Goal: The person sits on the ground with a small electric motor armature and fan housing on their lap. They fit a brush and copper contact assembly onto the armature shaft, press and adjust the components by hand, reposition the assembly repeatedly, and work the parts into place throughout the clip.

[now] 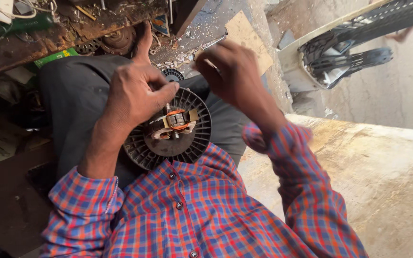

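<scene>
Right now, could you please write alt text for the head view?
The left hand grips a round black slotted fan housing with a small copper-wound motor at its centre, resting on the person's lap. The right hand is raised and blurred.

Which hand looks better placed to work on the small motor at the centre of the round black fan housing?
Probably the right hand: it is raised and free above the motor, though blurred. The left hand is gripping the fan housing.

I see repair workshop: cluttered rusty workbench (72, 28) strewn with wires and metal scraps, round motor parts (118, 42) under its edge, white fan housing (331, 52) well right of it
</scene>
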{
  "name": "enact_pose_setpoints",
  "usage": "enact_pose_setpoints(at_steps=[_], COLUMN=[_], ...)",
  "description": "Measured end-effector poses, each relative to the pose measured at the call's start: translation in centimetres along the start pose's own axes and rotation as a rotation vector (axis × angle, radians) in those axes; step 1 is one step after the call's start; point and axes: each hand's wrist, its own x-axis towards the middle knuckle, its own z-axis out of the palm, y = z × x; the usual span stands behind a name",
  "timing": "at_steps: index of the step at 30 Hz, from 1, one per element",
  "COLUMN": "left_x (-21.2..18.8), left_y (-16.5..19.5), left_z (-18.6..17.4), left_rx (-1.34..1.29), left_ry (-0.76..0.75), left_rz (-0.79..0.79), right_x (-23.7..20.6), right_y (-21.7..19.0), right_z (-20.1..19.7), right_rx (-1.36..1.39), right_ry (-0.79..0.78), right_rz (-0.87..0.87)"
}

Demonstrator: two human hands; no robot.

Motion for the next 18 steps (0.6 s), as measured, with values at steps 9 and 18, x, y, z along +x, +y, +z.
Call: enact_pose_setpoints(at_steps=[9, 18], left_x=[-0.1, -9.7], left_y=[2.2, 4.9], left_z=[-3.0, 1.1], left_rx=[-0.09, 0.128], left_ry=[-0.055, 0.271], left_rz=[0.257, 0.628], right_x=[-6.6, 0.3], right_y=[-6.6, -6.1], right_z=[-2.0, -3.4], right_rx=[0.073, -0.189], right_ry=[-0.428, -0.521], right_rz=[-0.307, -0.368])
